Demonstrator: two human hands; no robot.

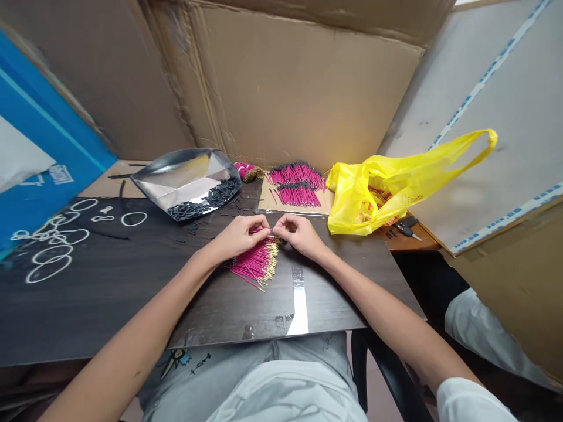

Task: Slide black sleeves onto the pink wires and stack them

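My left hand (246, 235) and my right hand (301, 235) meet tip to tip over the table, both pinched closed. A tiny dark piece shows between their fingertips, too small to name and partly hidden by the fingers. Just under my left hand lies a fanned pile of thin pink wires with gold metal ends (255, 262), the gold ends pointing right. Behind my hands, rows of similar pink wires with black ends (299, 195) lie on a piece of cardboard (268, 202). An open silver bag (176, 187) at back left holds many short black tubes (206, 201).
A yellow plastic bag (356, 202) stands at back right, with keys (409, 231) beside it. White rubber bands (57, 252) lie on the left. A bundle of pink wires (246, 171) sits by the cardboard wall (299, 82). White tape (300, 308) marks the front edge.
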